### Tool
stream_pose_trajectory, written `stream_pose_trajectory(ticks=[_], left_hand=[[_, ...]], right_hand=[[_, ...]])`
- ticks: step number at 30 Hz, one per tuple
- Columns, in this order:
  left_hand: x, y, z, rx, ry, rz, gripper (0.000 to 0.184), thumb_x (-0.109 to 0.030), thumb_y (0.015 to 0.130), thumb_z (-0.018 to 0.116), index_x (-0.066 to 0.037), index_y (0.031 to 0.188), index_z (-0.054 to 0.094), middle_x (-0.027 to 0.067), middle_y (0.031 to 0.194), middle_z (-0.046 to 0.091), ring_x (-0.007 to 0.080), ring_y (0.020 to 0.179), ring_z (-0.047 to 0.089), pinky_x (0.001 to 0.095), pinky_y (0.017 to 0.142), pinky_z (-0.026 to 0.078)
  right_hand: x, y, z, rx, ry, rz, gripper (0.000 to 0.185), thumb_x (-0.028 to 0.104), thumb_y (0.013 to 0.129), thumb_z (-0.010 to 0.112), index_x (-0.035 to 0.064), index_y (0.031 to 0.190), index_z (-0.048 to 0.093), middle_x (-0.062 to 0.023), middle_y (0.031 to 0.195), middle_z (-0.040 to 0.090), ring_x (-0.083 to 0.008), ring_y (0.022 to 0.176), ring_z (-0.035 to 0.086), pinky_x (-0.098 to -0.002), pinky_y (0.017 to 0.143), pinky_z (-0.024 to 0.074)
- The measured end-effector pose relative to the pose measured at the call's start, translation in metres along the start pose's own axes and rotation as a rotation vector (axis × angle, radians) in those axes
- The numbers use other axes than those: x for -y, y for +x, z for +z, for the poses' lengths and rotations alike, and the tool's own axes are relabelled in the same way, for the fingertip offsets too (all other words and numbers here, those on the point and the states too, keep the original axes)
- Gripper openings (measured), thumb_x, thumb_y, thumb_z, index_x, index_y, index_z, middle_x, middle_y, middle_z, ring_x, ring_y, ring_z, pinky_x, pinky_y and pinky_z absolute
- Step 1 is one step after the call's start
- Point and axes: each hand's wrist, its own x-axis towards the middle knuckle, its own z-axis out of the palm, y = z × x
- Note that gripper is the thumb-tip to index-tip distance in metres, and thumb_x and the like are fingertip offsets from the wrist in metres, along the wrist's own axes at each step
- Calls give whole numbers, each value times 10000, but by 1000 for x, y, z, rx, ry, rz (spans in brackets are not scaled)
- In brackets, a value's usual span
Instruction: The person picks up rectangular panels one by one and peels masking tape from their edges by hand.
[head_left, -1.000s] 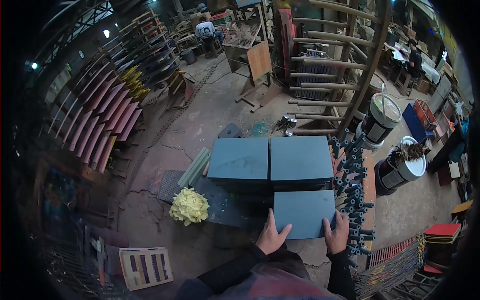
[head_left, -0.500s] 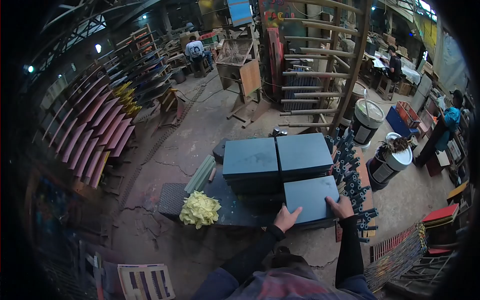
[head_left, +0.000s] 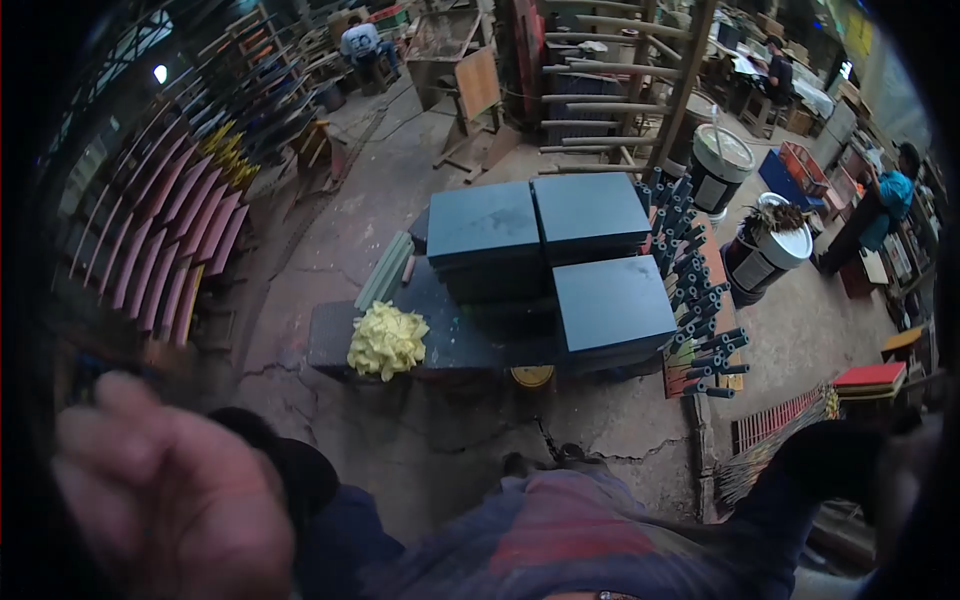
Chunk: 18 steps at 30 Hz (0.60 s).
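My left hand (head_left: pixel 175 490) is raised close to the camera at the lower left, its fingers loosely bent but smeared by motion. At the dark right edge, my right hand (head_left: pixel 905 465) shows only as a blur, its fingers hidden. Neither touches the low table (head_left: pixel 490 345). On that table stand three stacks of flat dark grey-blue boards: a left stack (head_left: pixel 483 220), a back right stack (head_left: pixel 590 207) and a lower front right stack (head_left: pixel 615 303). A crumpled pale yellow bundle (head_left: pixel 388 340) and green-grey strips (head_left: pixel 385 270) lie at the table's left.
Many dark tubes (head_left: pixel 700 300) lie bunched right of the stacks. Two white-lidded buckets, one nearer (head_left: pixel 770 245) and one farther (head_left: pixel 722 160), stand beyond. A wooden rack (head_left: pixel 680 90) rises behind. Pink boards (head_left: pixel 170 240) fill shelves at left. A person in teal (head_left: pixel 880 205) stands at right; others sit farther back.
Both hands have let go of the top board on the front right stack and pulled back, apart, towards the camera's sides. The view has tilted down, and the stacks stay in place.
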Motion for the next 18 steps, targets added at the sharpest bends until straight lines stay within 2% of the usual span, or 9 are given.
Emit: stream_pose_trajectory(ticks=[5,10,18], left_hand=[[-51,-14,-3,-41,185,-115,455,-347,907,570,14,1177,511,77,1000,487,201,860,461,328,691,349],[-88,-17,-1,-96,330,-124,461,-341,904,575,-2,1203,484,76,1011,481,206,863,462,331,688,351],[-131,-1,-11,-124,643,-47,482,-331,900,583,-26,1245,440,75,1028,470,213,868,465,335,682,355]], right_hand=[[-21,-4,-12,11,3,177,358,293,1012,331,32,1099,560,-101,1049,607,-236,905,565,-348,718,480],[-26,-3,-3,65,68,246,342,278,991,348,31,1098,558,-102,1057,602,-240,928,555,-359,750,462],[-49,-26,3,28,212,288,320,255,957,374,29,1095,554,-105,1071,593,-245,964,540,-377,801,434]])
